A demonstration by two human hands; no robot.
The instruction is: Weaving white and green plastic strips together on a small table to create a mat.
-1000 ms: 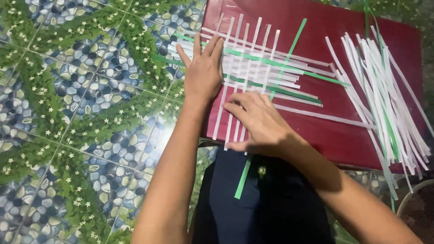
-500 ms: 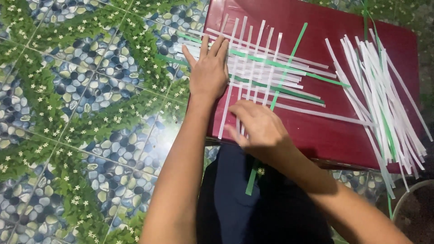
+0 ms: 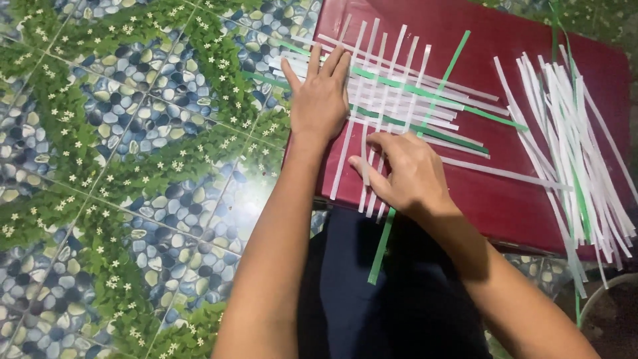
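Woven strips [image 3: 399,100] lie under flat left hand [image 3: 320,93], right hand [image 3: 405,174] pinching.

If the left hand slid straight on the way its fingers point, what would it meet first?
The left hand lies flat on the woven paper strips, fingers pointing toward the far edge. It would likely cross more strips, then bare red board.

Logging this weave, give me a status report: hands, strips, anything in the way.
Left hand flat on woven strips. Right hand pinching a white strip's lower end. Loose strip pile lies apart to the right; nothing blocking.
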